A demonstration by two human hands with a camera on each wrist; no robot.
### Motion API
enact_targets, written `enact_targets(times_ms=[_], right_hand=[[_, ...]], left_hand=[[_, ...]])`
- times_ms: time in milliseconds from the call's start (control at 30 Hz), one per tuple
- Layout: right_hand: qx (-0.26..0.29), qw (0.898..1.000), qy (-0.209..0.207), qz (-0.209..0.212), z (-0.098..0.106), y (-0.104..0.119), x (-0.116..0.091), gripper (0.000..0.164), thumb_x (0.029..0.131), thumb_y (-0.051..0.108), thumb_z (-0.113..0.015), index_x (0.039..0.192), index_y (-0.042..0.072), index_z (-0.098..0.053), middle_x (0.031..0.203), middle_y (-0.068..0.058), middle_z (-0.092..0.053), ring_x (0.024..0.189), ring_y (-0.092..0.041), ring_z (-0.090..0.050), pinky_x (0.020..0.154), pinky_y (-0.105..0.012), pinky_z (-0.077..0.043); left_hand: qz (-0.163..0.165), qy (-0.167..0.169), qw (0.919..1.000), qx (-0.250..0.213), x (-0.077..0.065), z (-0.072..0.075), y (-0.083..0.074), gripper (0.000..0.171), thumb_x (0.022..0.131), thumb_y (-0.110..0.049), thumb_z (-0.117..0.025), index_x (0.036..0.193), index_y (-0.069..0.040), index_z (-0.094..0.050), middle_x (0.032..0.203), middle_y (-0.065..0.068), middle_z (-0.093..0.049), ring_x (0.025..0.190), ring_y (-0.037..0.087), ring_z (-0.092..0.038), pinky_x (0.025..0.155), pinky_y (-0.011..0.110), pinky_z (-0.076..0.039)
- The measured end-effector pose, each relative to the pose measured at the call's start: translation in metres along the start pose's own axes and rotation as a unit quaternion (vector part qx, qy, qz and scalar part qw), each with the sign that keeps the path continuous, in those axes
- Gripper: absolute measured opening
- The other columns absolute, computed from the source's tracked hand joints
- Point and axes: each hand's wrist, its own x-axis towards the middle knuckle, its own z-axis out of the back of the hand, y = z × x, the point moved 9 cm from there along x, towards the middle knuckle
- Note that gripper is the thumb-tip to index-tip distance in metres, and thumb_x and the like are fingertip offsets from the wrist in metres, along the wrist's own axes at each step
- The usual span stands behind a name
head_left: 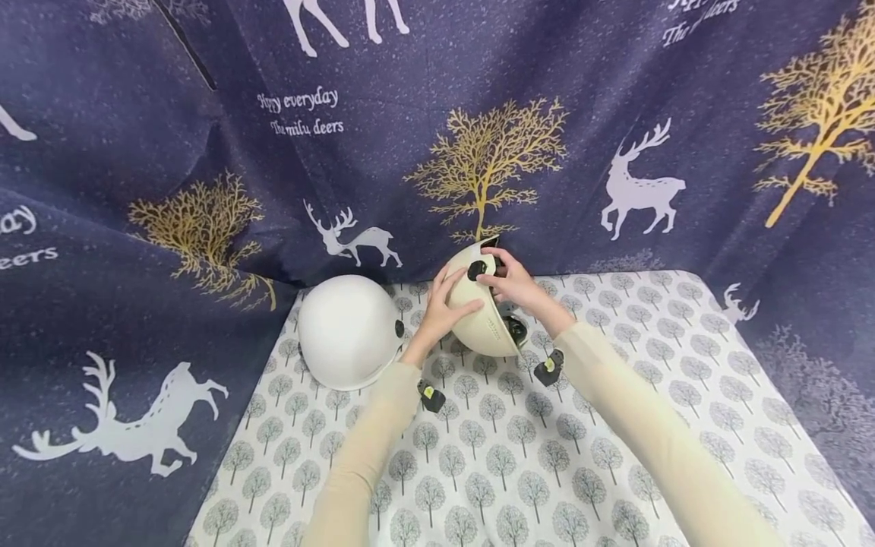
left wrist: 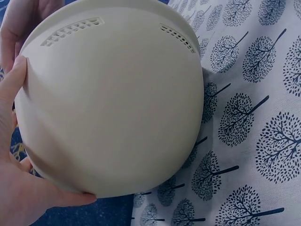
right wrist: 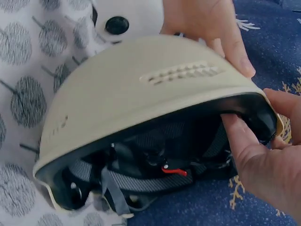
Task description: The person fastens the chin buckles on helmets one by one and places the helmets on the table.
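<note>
A cream helmet [head_left: 472, 319] is tilted on its side near the back of the table, its hollow facing right. My left hand [head_left: 440, 308] holds the outer shell, thumb and fingers spread around its curve. With my right hand [head_left: 513, 285] I grip the rim at the upper end. In the right wrist view, the right thumb [right wrist: 242, 136] reaches inside the rim while other fingers stay outside. Inside the helmet are dark padding, a grey strap [right wrist: 115, 193] and a red tab [right wrist: 174, 169]. Slotted vents [left wrist: 73, 30] mark the shell in the left wrist view.
A white helmet [head_left: 349, 330] rests dome-up to the left, a black round piece [head_left: 399, 328] on its side. The table [head_left: 499, 456] has a tree-print cloth. A dark blue curtain [head_left: 410, 167] with deer and trees hangs behind and along the sides.
</note>
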Motion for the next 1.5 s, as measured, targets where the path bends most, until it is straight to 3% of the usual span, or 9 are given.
enact_targets(times_ms=[100,233,333,500,667,867,1033,1167,1500], right_hand=[[0.033,0.999,-0.024,-0.010,0.002,0.000,-0.001,0.063,0.096,0.011,-0.060,0.151,0.020,-0.032,0.094,-0.003,-0.062,0.067,-0.007,-0.061,0.061,-0.024,-0.053],[0.118,0.992,-0.050,-0.017,0.006,-0.001,-0.004,0.066,0.095,0.005,-0.059,0.152,0.017,-0.029,0.074,0.005,-0.054,0.050,-0.002,-0.045,0.052,-0.018,-0.043],[0.186,0.981,-0.055,-0.013,0.006,-0.002,-0.006,0.068,0.096,0.002,-0.056,0.154,0.018,-0.023,0.075,0.007,-0.055,0.048,-0.002,-0.041,0.052,-0.016,-0.042],[0.250,0.967,-0.058,0.001,0.008,-0.005,-0.009,0.068,0.097,0.001,-0.053,0.155,0.018,-0.020,0.095,0.006,-0.061,0.059,-0.004,-0.057,0.061,-0.019,-0.052],[0.258,0.965,-0.052,-0.005,0.013,-0.017,-0.013,0.070,0.098,0.001,-0.051,0.156,0.016,-0.015,0.094,0.009,-0.061,0.064,-0.005,-0.063,0.064,-0.021,-0.055],[0.264,0.964,-0.040,0.021,0.027,-0.020,-0.017,0.069,0.099,0.000,-0.049,0.154,0.014,-0.010,0.086,0.010,-0.061,0.056,-0.003,-0.049,0.059,-0.020,-0.050],[0.248,0.968,-0.022,0.026,0.032,-0.023,-0.021,0.069,0.099,0.000,-0.047,0.154,0.011,-0.006,0.090,0.010,-0.063,0.063,-0.004,-0.060,0.064,-0.021,-0.054],[0.259,0.965,-0.015,0.027,0.034,-0.030,-0.025,0.067,0.099,-0.002,-0.046,0.152,0.010,-0.007,0.085,0.009,-0.064,0.064,-0.005,-0.061,0.066,-0.021,-0.055],[0.245,0.969,-0.020,0.026,0.043,-0.041,-0.032,0.067,0.099,0.000,-0.049,0.152,0.010,-0.010,0.097,0.003,-0.062,0.075,-0.006,-0.068,0.076,-0.021,-0.058]], left_hand=[[0.015,-0.004,0.9998,-0.012,0.000,0.003,0.004,0.079,0.082,-0.036,-0.077,0.150,-0.035,-0.037,0.165,0.002,-0.008,0.151,0.037,-0.011,0.117,0.060,-0.025],[0.033,-0.010,0.9991,-0.023,-0.001,0.017,0.008,0.085,0.081,-0.036,-0.078,0.152,-0.035,-0.031,0.165,0.007,-0.007,0.151,0.036,-0.013,0.118,0.059,-0.023],[0.023,-0.021,0.9994,-0.016,0.000,0.034,0.003,0.088,0.081,-0.033,-0.078,0.153,-0.034,-0.028,0.165,0.007,-0.009,0.152,0.035,-0.013,0.118,0.061,-0.019],[0.006,-0.022,0.9997,-0.003,0.001,0.049,-0.002,0.090,0.082,-0.030,-0.077,0.155,-0.035,-0.025,0.164,0.009,-0.014,0.151,0.036,-0.016,0.118,0.062,-0.018],[0.014,0.000,0.9999,-0.004,-0.001,0.041,0.002,0.091,0.082,-0.031,-0.078,0.155,-0.036,-0.023,0.165,0.005,-0.010,0.153,0.030,-0.011,0.119,0.062,-0.015],[-0.012,0.003,0.9999,0.006,0.005,0.029,-0.009,0.091,0.080,-0.035,-0.079,0.154,-0.035,-0.026,0.166,0.005,-0.008,0.153,0.034,-0.011,0.118,0.063,-0.018],[0.014,0.009,0.9999,-0.004,0.006,0.024,-0.004,0.096,0.078,-0.035,-0.080,0.153,-0.045,-0.021,0.167,0.004,0.005,0.153,0.038,-0.002,0.116,0.068,-0.015],[0.036,0.023,0.9991,0.001,0.004,0.016,0.001,0.100,0.078,-0.038,-0.080,0.151,-0.052,-0.014,0.166,0.005,0.008,0.153,0.039,0.000,0.115,0.068,-0.014],[0.020,0.019,0.9993,0.024,0.002,0.009,-0.004,0.100,0.075,-0.043,-0.081,0.151,-0.051,-0.017,0.166,0.007,0.004,0.151,0.043,-0.002,0.112,0.073,-0.016]])
